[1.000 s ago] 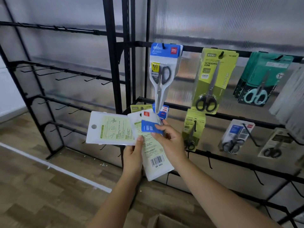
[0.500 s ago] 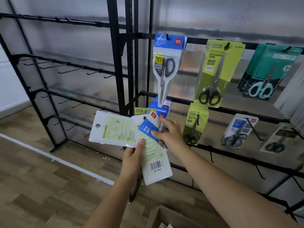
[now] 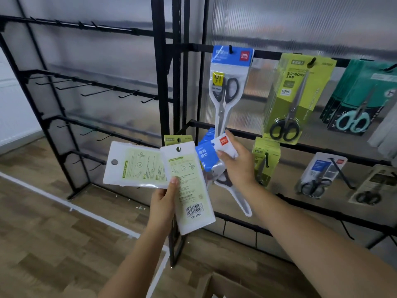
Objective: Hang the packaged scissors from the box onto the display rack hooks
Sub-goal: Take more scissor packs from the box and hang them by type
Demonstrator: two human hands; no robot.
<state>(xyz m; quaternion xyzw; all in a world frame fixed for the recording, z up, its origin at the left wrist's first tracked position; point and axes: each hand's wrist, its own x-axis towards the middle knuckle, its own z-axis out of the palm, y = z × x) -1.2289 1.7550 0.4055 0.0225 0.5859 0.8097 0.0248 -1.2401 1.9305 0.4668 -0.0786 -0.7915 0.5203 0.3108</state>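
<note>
**Scissor packs in hand at rack**

Black display rack (image 3: 163, 82) spans the frame. Centre: left hand (image 3: 162, 203) pinches two fanned green-backed packs (image 3: 187, 186). Right hand (image 3: 238, 164) grips a blue-carded scissors pack (image 3: 207, 155) below a hung blue pack (image 3: 228, 82).

Box (image 3: 225, 284) cut by bottom edge

A translucent ribbed wall panel (image 3: 300, 22) stands at the far side, letting in soft, diffuse light. The wood-look plank floor (image 3: 43, 244) carries a white line (image 3: 64, 203) running from the left toward the near centre.
</note>
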